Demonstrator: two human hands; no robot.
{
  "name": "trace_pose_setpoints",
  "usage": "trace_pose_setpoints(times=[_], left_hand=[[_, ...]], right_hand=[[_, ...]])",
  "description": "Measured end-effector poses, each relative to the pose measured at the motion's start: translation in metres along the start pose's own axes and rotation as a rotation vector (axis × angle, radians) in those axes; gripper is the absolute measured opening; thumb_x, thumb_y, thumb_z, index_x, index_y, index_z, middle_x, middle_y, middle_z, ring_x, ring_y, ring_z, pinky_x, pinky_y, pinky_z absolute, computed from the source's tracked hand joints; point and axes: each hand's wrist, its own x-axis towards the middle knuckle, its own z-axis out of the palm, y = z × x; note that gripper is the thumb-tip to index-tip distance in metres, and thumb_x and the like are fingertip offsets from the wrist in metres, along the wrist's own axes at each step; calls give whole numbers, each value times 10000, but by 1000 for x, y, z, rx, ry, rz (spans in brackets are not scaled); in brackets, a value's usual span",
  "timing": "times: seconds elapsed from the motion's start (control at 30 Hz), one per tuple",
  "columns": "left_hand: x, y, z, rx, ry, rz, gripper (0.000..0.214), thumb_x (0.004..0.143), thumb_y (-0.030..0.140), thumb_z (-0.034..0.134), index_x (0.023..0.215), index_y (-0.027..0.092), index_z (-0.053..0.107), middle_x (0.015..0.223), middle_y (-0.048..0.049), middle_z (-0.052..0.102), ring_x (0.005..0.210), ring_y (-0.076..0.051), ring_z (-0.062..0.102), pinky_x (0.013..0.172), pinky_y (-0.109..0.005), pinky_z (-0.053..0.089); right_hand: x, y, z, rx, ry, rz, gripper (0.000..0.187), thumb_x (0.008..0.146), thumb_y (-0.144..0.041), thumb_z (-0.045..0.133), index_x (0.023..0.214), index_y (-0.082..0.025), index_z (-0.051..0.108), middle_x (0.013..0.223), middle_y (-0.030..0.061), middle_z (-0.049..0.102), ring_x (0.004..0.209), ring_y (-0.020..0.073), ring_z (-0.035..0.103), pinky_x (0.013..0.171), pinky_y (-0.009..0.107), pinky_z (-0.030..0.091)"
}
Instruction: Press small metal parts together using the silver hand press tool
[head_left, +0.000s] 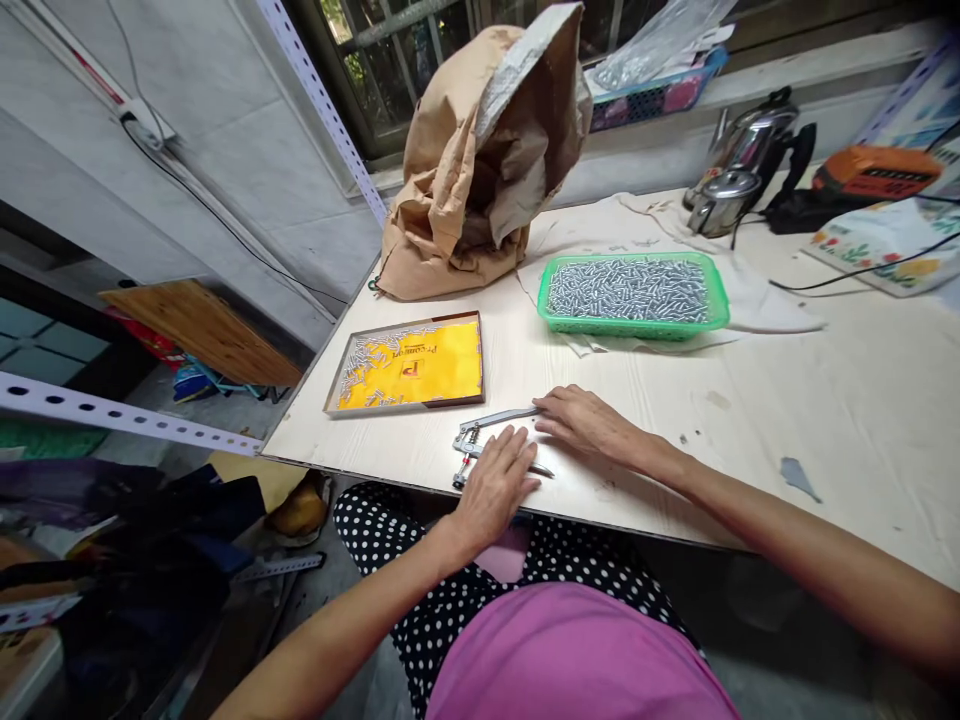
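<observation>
Lays the left hand (491, 490) flat over metal pliers (487, 420) on the table (675, 380), touches their upper handle (521, 411) from three o'clock with the right hand (589, 425), of unclear grip, with a shallow box (454, 370) at ten and green basket (634, 331) at one.

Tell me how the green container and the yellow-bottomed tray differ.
The green container has rounded corners; the yellow-bottomed tray has square ones. The green container is filled with small silvery metal pieces, while the yellow-bottomed tray has only a scattering, mostly at its left end, leaving much yellow showing. Both stand on the table.
</observation>
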Motion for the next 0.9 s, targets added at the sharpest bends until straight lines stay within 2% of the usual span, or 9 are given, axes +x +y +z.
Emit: trace_pose_setpoints(times=[0.13,0.27,0.3,0.37,0.47,0.57,0.7,0.8,0.9], left_hand=[[-11,12,4,-77,0,15,345,982,291,461,1307,190,519,1364,-115,574,1354,-262,446,1122,-517,377],[-12,13,2,-114,-10,16,396,966,338,495,1326,173,507,1359,-129,575,1348,-279,451,1134,-541,345],[-12,13,3,-121,-6,20,422,961,349,505,1339,163,496,1373,-138,562,1359,-287,435,1136,-551,335],[-14,12,5,-147,7,21,459,949,359,524,1351,142,486,1374,-158,556,1352,-297,441,1130,-546,343],[-18,11,12,-195,-16,-41,381,934,341,541,1252,134,580,1210,-159,662,1186,-297,594,1029,-474,473],[-22,10,20,-208,-63,-100,286,918,315,552,1140,167,656,1058,-128,722,1018,-297,676,918,-434,543],[-27,11,28,-194,-62,-125,344,905,372,573,1170,166,652,1101,-141,710,1014,-313,672,887,-422,553],[-28,11,19,-174,-62,-88,342,899,443,581,1074,167,681,979,-124,729,904,-287,686,797,-387,570],[-22,-13,-11,-123,43,46,241,949,342,513,997,177,683,956,-101,711,924,-238,656,826,-356,546]], right_hand=[[22,9,0,-85,-4,120,159,935,-209,521,878,-155,659,910,87,657,870,209,542,736,314,351],[44,-8,-10,-188,-11,190,149,924,-196,530,884,-154,667,919,86,670,873,220,525,718,328,315],[47,-19,-11,-205,-15,148,148,922,-188,528,899,-156,671,933,88,667,882,223,520,718,332,311],[53,-45,-8,-193,-40,-28,134,916,-200,548,911,-176,680,954,80,653,896,222,508,712,332,308],[60,-83,6,-139,-132,-318,120,901,-256,596,853,-205,694,948,68,626,925,226,486,693,329,314],[69,-106,20,-169,-188,-445,131,888,-226,603,796,-192,691,946,78,611,945,237,474,703,344,331],[81,-116,35,-171,-190,-537,136,892,-172,570,788,-170,657,906,80,616,931,232,486,731,359,363],[85,-114,32,-73,-104,-501,125,903,-152,530,834,-163,634,863,67,633,866,212,514,752,358,394],[85,-93,-3,111,139,-352,120,900,-155,487,859,-172,598,852,63,635,807,191,541,728,329,432]])
